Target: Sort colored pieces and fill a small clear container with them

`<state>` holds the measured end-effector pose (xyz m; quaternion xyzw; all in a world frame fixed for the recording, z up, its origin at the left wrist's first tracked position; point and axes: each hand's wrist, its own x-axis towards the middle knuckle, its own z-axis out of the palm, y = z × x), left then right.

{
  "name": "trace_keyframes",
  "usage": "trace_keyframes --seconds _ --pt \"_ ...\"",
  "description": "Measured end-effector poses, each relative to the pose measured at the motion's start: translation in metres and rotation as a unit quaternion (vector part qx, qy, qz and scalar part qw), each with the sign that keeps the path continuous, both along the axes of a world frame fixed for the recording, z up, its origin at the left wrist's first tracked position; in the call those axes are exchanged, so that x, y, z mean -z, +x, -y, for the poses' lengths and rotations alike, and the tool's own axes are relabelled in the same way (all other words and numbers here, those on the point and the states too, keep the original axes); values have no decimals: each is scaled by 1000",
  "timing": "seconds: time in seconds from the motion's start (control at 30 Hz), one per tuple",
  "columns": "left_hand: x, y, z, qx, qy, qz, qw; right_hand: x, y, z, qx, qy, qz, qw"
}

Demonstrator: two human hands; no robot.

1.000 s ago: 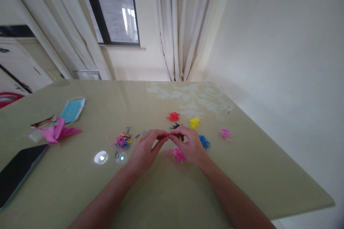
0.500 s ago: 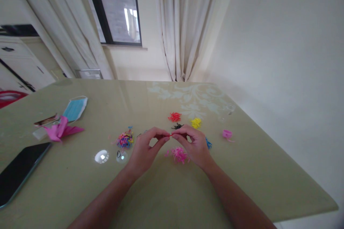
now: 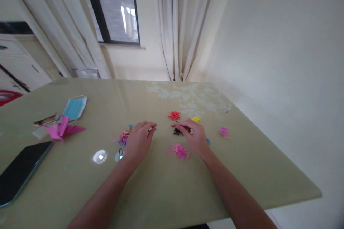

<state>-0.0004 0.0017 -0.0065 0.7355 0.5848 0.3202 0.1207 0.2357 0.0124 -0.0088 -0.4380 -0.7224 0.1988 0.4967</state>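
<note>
"What's the right hand (image 3: 195, 136) grasping?"
"A small red band (image 3: 173, 125), right by the black pile (image 3: 177, 132) on the tabletop (image 3: 166, 189)."
"And the left hand (image 3: 139, 142)?"
"Released, fingertips slightly parted, just beside the mixed-colour pile (image 3: 124, 137)"

Pale curtains (image 3: 182, 25) beside a dark-framed window (image 3: 115, 7), plain whitish wall (image 3: 282, 61) at right.
</note>
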Motion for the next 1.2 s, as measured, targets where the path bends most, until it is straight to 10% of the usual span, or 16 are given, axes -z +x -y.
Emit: trace_keyframes --seconds 0.17,0.47,0.73,0.9,1.2 --pt "7 -12 -5 -39 -78 -220 972 -6 4 -43 83 -39 131 987" --pt "17 -20 -19 -29 -88 -196 976 -7 -21 -97 147 -112 275 944" --pt "16 -14 -22 -5 -41 42 998 -6 -4 -59 157 -83 266 947" --pt "7 3 -10 83 1 229 970 2 -3 -19 8 -9 45 999" --pt "-1 18 11 106 11 261 960 -3 -15 10 -92 -33 -25 995"
